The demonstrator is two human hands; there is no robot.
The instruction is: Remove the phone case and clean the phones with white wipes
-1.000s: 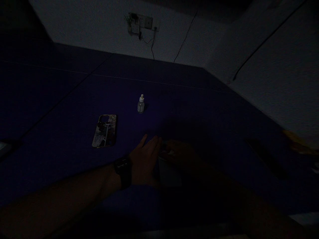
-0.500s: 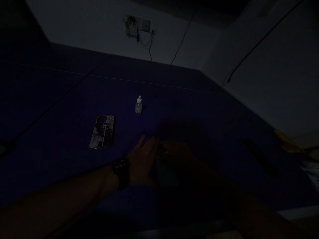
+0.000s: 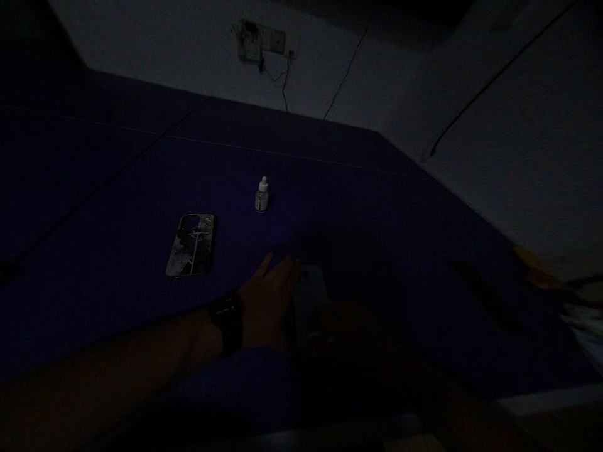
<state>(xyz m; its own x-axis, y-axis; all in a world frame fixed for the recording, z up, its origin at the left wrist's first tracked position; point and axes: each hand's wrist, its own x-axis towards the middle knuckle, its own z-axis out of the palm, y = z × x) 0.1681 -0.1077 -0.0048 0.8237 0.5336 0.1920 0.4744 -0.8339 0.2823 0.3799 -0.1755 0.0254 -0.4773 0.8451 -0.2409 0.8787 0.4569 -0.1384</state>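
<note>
While the right hand (image 3: 346,320) sits in deep shadow over the lower part of a pale phone (image 3: 311,289), its fingers look bent, but whether they grip anything I cannot tell. The left hand (image 3: 267,307), below it a dark watch (image 3: 227,321) on the wrist, has fingers nearly straight beside the phone's left edge; any grip is unclear. Farther off on the blue table (image 3: 292,169) lie a patterned phone case (image 3: 191,246), then an upright dropper bottle (image 3: 261,198).

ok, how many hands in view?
2. Left hand, at the left edge of the grey phone-like slab; right hand, dim, over the slab's lower part. Any in the darkest areas might not show.
</note>
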